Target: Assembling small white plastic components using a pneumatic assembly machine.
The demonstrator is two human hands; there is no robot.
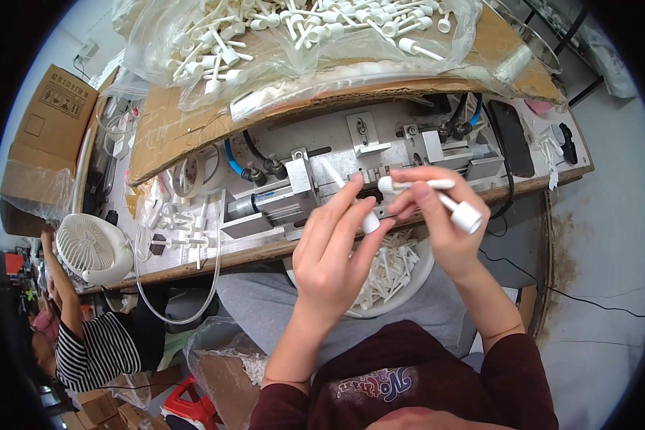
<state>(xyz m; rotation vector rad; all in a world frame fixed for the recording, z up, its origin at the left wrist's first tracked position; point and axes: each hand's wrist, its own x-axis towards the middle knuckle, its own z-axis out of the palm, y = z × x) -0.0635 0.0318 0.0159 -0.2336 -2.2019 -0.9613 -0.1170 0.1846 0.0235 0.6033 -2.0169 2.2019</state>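
Observation:
In my left hand (pixel 328 261) is a white plastic cap with a thin stem (pixel 370 221). The stem points up and away, past my fingertips, and the ribbed cap sits by my thumb. My right hand (pixel 451 226) pinches two more stemmed caps: one with a ribbed cap (pixel 386 185) pointing left, the other with its smooth cap (pixel 466 217) hanging at the right. Both hands are just in front of a metal clamping fixture (pixel 304 179) with air cylinders. Below them, a white basin (pixel 430 269) on my lap holds many white stemmed pieces.
A cardboard sheet (pixel 193 125) above the fixture bears a plastic bag of white stemmed caps (pixel 322 29). A phone (pixel 511 136) lies at the right, a white fan (pixel 93 247) stands at the left. Hoses and cables run around the bench. Another person (pixel 97 351) is at far left.

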